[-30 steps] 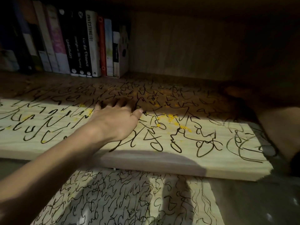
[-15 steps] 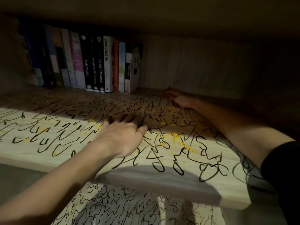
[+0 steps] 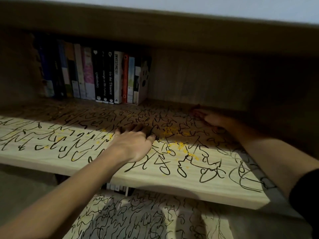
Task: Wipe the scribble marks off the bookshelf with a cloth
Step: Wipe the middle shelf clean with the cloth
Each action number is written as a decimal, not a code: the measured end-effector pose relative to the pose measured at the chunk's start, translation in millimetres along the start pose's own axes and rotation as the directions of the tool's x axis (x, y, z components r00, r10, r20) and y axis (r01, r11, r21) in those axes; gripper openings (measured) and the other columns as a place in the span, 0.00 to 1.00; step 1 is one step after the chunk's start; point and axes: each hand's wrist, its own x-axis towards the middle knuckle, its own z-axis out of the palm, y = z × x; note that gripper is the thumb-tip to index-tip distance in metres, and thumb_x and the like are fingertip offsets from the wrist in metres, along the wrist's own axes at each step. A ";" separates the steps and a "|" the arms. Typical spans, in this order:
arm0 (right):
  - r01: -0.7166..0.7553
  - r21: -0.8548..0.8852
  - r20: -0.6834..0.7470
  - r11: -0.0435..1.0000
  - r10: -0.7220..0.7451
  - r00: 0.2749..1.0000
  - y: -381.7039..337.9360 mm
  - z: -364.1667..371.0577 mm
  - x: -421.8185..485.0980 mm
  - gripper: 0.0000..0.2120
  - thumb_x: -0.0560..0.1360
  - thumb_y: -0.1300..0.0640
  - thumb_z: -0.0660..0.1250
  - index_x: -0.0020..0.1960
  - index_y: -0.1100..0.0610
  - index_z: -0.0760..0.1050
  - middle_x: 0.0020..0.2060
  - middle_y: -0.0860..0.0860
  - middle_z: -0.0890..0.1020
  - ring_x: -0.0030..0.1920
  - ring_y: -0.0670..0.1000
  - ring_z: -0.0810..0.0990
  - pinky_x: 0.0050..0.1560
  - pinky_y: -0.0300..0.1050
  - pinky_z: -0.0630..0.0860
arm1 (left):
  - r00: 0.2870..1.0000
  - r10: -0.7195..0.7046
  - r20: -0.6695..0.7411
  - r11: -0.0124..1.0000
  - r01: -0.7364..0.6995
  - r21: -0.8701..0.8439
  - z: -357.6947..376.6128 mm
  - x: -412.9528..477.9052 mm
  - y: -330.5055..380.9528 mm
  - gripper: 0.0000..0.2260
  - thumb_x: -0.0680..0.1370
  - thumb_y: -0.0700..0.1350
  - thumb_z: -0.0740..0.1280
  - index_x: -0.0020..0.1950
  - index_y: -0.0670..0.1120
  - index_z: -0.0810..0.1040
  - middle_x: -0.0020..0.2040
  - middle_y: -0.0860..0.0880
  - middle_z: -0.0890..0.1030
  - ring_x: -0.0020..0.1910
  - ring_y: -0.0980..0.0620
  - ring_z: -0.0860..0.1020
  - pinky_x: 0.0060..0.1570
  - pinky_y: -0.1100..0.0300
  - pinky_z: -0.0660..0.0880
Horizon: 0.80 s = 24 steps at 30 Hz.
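Observation:
The pale wooden shelf board (image 3: 51, 161) is covered in black scribble marks (image 3: 164, 163), with yellow specks (image 3: 179, 145) scattered near its middle. My left hand (image 3: 133, 144) rests flat on the board, palm down, fingers straight and pointing into the shadow. My right hand (image 3: 212, 119) reaches deep to the back of the shelf, low on the board in the dark. A small reddish patch (image 3: 196, 111) shows at its fingertips; I cannot tell whether it is a cloth or whether the hand holds it.
A row of upright books (image 3: 103, 78) stands at the back left. The board above (image 3: 155, 31) hangs low over the shelf. The shelf below (image 3: 138, 218) is also scribbled on.
My right arm has come in from the right and reached to the back of the shelf. The view has tilted up. My left hand has stayed flat in place.

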 end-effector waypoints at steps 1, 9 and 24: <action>0.021 -0.035 0.004 0.999 -0.021 1.000 -5.6 6.3 -3.3 0.20 0.84 0.58 0.50 0.74 0.50 0.63 0.71 0.51 0.67 0.66 0.53 0.71 0.63 0.45 0.67 | 1.000 -0.004 0.003 1.000 0.004 0.001 0.5 0.3 -0.3 0.24 0.83 0.57 0.44 0.77 0.52 0.59 0.78 0.50 0.56 0.77 0.47 0.55 0.73 0.44 0.43; 0.246 0.120 0.067 0.962 -0.255 0.965 -70.2 26.7 -84.4 0.26 0.79 0.71 0.53 0.70 0.48 0.69 0.49 0.41 0.76 0.32 0.36 0.79 0.28 0.32 0.72 | 1.000 -0.022 0.013 1.000 0.022 0.018 -1.4 0.6 -0.6 0.23 0.83 0.57 0.43 0.75 0.52 0.63 0.75 0.47 0.65 0.73 0.46 0.62 0.73 0.43 0.49; -0.220 -0.166 -0.167 0.961 0.193 0.967 7.4 2.2 -124.2 0.20 0.83 0.59 0.51 0.73 0.49 0.65 0.70 0.56 0.69 0.58 0.56 0.76 0.58 0.49 0.75 | 1.000 -0.027 -0.012 0.999 0.027 -0.021 1.7 3.2 -2.0 0.24 0.83 0.57 0.44 0.70 0.47 0.69 0.71 0.45 0.70 0.71 0.44 0.65 0.71 0.44 0.52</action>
